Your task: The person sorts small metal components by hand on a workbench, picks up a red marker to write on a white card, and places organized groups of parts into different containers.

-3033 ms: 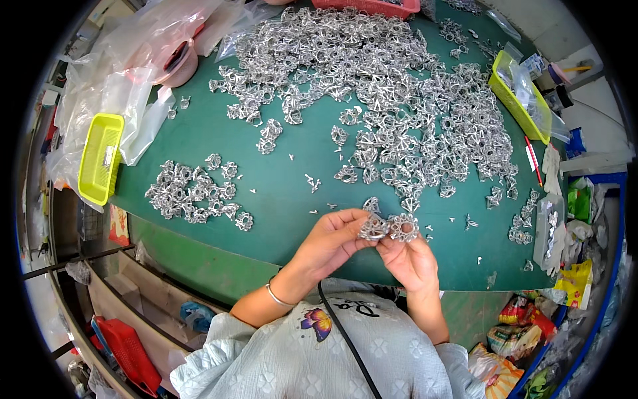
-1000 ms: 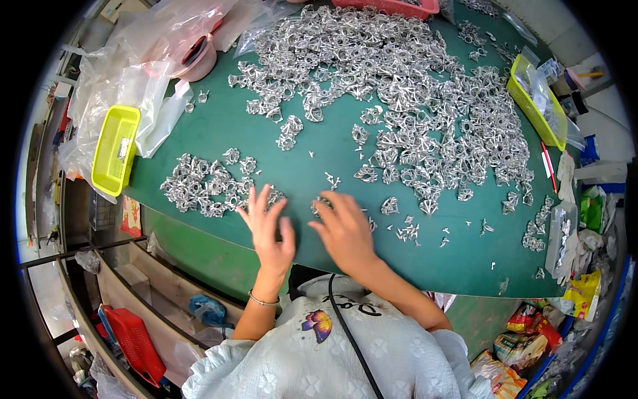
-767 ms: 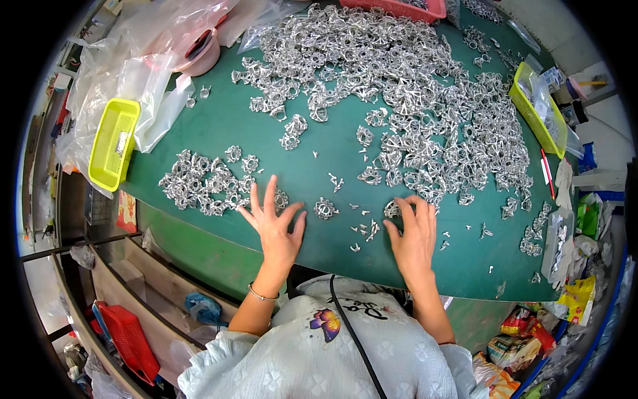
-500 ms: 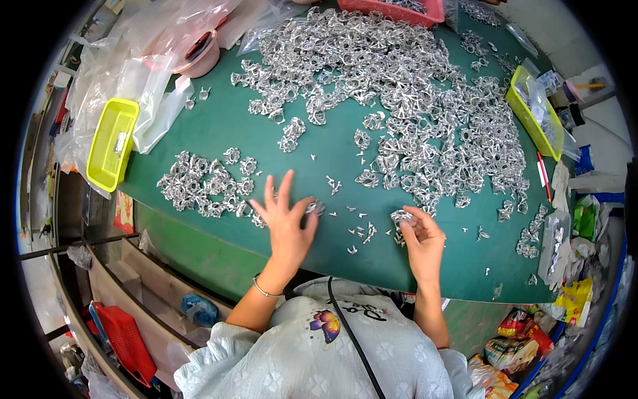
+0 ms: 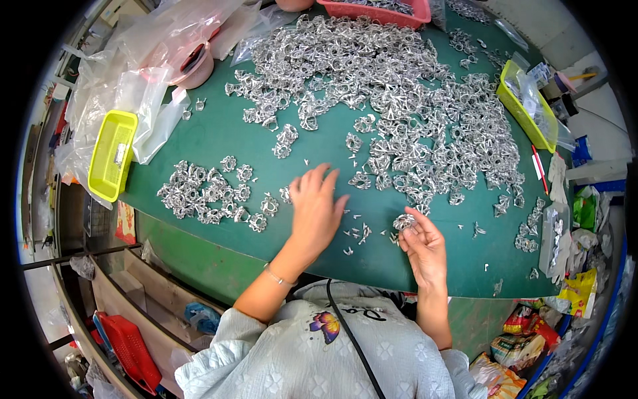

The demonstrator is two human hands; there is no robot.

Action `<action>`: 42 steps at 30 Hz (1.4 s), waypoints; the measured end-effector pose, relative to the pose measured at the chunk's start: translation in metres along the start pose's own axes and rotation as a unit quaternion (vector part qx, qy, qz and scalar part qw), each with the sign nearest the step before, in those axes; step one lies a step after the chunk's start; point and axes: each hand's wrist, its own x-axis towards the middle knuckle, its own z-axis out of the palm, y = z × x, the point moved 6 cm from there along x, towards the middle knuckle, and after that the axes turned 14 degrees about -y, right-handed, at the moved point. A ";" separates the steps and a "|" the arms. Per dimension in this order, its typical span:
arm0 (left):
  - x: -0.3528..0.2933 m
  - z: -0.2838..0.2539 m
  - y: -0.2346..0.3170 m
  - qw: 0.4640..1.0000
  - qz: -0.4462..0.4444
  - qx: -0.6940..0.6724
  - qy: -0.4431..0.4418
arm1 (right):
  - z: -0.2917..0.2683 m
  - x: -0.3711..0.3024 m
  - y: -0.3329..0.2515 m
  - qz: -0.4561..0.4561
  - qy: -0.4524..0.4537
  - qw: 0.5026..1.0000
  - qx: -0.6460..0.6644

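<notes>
My left hand (image 5: pixel 315 214) reaches over the green tabletop with its fingers stretched out, above some small loose metal bits. Just left of its fingers lies a silver openwork metal piece (image 5: pixel 286 194), partly hidden by the hand. Between the thumb and fingers of my right hand (image 5: pixel 426 249) is a silver flower-shaped metal piece (image 5: pixel 403 222), held just above the table. Small prong-like metal bits (image 5: pixel 365 232) are scattered between the hands. A small group of similar silver pieces (image 5: pixel 199 193) lies to the left.
A large heap of silver pieces (image 5: pixel 399 100) covers the far middle and right. Yellow-green baskets stand at the left (image 5: pixel 113 156) and right (image 5: pixel 535 113); a red tray (image 5: pixel 379 14) is at the back. Plastic bags (image 5: pixel 153 46) and a pink bowl (image 5: pixel 198 72) sit at the far left.
My left hand has moved right, away from the small group, and its fingers are less spread. A piece by its thumb now lies left of it. The right hand still holds its piece.
</notes>
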 end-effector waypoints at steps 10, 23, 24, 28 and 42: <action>0.022 0.022 0.002 0.956 0.012 -0.294 -0.019 | -0.009 -0.002 0.005 -0.043 -0.031 0.983 0.176; 0.009 0.027 0.017 0.722 -0.007 -0.677 -0.143 | 0.000 -0.002 0.006 -0.030 -0.081 0.971 0.225; 0.003 0.025 0.023 0.686 -0.027 -0.702 -0.189 | 0.002 -0.002 0.007 -0.027 -0.086 0.968 0.234; -0.019 0.022 0.041 0.625 -0.043 -0.751 -0.209 | 0.020 -0.007 -0.004 -0.017 -0.107 0.964 0.244; -0.033 0.002 0.056 0.645 -0.017 -0.736 -0.203 | 0.040 -0.018 -0.020 -0.039 -0.141 0.968 0.201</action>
